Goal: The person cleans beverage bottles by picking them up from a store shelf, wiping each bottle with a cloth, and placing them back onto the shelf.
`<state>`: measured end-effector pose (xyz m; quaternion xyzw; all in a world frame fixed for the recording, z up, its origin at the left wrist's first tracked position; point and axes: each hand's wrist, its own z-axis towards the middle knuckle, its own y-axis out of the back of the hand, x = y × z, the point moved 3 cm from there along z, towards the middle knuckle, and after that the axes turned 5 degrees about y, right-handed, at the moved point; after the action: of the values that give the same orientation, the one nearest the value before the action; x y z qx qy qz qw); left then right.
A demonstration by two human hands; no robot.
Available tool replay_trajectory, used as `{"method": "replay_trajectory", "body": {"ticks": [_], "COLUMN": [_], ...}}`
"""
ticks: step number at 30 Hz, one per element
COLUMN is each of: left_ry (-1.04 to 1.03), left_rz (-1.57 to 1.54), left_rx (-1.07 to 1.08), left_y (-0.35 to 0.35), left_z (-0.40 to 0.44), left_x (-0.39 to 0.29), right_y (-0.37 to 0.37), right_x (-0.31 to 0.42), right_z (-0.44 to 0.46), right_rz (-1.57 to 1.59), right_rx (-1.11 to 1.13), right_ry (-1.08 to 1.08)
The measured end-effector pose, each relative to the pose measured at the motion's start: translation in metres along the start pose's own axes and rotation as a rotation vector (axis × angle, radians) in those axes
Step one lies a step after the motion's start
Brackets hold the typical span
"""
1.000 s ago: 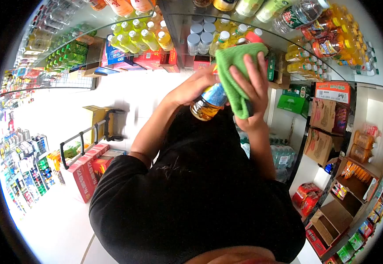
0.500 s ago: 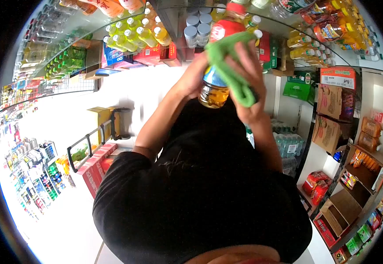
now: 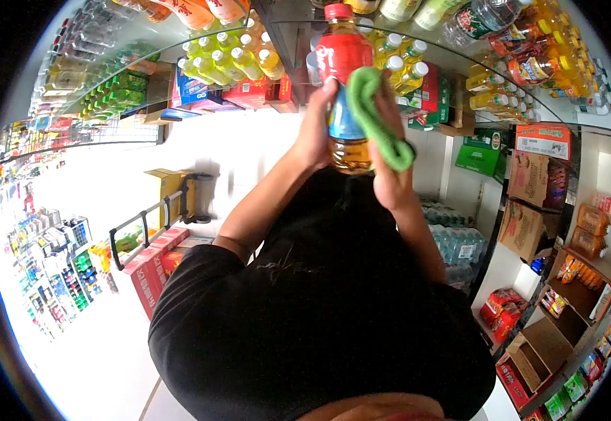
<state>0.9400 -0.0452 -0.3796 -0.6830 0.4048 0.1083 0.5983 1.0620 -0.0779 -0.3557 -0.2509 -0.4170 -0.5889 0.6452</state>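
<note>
A large drink bottle (image 3: 346,59) with a red cap, a red and blue label and amber liquid in its lower part is held up in front of my chest. My left hand (image 3: 314,133) grips its left side, thumb against the label. On the other side my right hand (image 3: 392,179) presses a folded green cloth (image 3: 375,116) against the bottle. The cloth hides part of the label and most of my right fingers.
Glass shelves ahead carry yellow-green bottles (image 3: 228,59) and white-capped yellow bottles (image 3: 407,67). Cartons (image 3: 528,175) and packaged snacks stack on the right. A folding cart (image 3: 140,231) stands beside red boxes (image 3: 154,270) at left. Shrink-wrapped water bottles (image 3: 456,242) stand low on the right.
The bottle's cap end has swung left, and more of its label shows. The cloth has drawn back from the label's front to the bottle's right side.
</note>
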Motion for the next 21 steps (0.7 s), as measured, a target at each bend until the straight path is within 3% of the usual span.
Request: {"method": "replay_trajectory", "body": {"ticks": [3, 7, 10, 11, 13, 15, 16, 17, 21], "left_ry": [-0.051, -0.194, -0.147, -0.168, -0.317, -0.370, -0.428, -0.429, -0.436], "left_rz": [0.088, -0.097, -0.146, -0.107, 0.142, 0.411, 0.376, 0.378, 0.410], "left_rx": [-0.031, -0.049, -0.050, -0.043, 0.016, 0.033, 0.060, 0.069, 0.108], "left_y": [0.002, 0.003, 0.018, 0.022, 0.022, 0.010, -0.007, -0.009, -0.015], "left_z": [0.002, 0.007, 0.009, 0.010, 0.000, -0.007, -0.010, -0.007, -0.003], "left_x": [0.002, -0.016, -0.012, -0.009, -0.012, -0.020, -0.030, -0.031, -0.036], "right_y": [0.000, 0.001, -0.002, -0.001, 0.003, 0.006, 0.006, 0.005, 0.003], "right_x": [-0.004, 0.006, 0.006, 0.003, -0.018, -0.032, -0.034, -0.031, -0.030], "right_z": [-0.005, -0.019, -0.038, -0.037, -0.057, -0.054, -0.047, -0.043, -0.049], "right_rz": [0.078, 0.035, 0.264, 0.265, 0.465, 0.752, 0.891, 1.377, 1.059], "right_rx": [-0.046, 0.034, -0.071, -0.066, -0.244, -0.378, -0.454, -0.646, -0.461], "right_ry": [-0.092, -0.060, -0.378, -0.371, -0.709, -0.761, -0.783, -0.875, -0.767]}}
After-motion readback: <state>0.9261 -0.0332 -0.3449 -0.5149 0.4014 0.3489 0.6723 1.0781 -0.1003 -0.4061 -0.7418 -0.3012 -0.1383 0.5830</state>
